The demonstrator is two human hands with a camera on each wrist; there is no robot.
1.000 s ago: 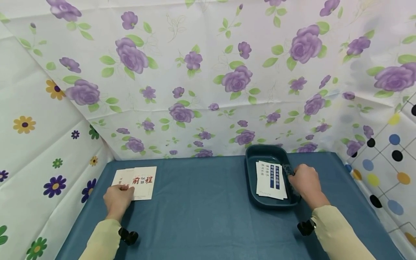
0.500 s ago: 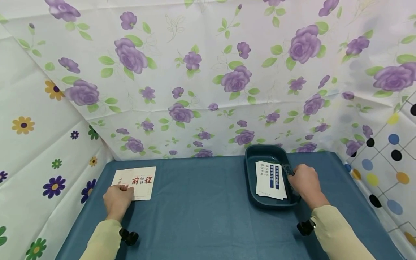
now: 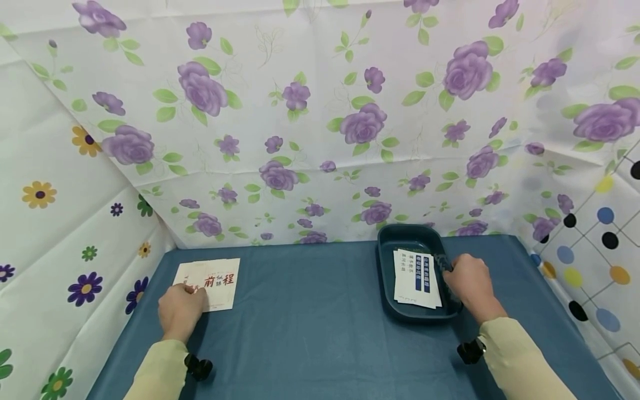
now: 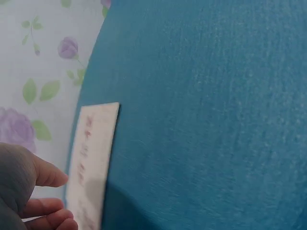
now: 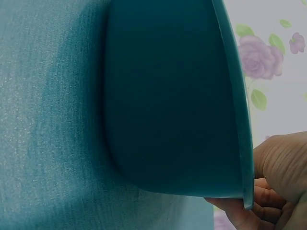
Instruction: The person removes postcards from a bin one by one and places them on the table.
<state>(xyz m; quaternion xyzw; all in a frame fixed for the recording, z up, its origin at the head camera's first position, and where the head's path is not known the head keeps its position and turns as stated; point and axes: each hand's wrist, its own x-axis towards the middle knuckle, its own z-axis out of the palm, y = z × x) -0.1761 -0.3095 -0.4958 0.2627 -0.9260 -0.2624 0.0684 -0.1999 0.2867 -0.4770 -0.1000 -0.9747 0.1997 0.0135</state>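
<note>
With fingers curled, our left hand [image 3: 181,312] pinches cards [image 3: 220,291] lower left; our right hand [image 3: 471,284] grips a tray [image 3: 411,238] lower right.

Table [image 3: 310,322] blue on top, faintly creased. Near its far left corner: overlapping pale cards [image 3: 220,294], red characters printed on top. At far edge, towards right corner: dark teal tray [image 3: 411,238], long sides running front to back.

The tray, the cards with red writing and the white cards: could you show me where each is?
Tray [image 5: 175,100]: right wrist view, on its outer wall.
Cards with red writing [image 3: 219,282]: head view, on the top card's printed face.
White cards [image 3: 418,279]: head view, on the top card's face.
</note>
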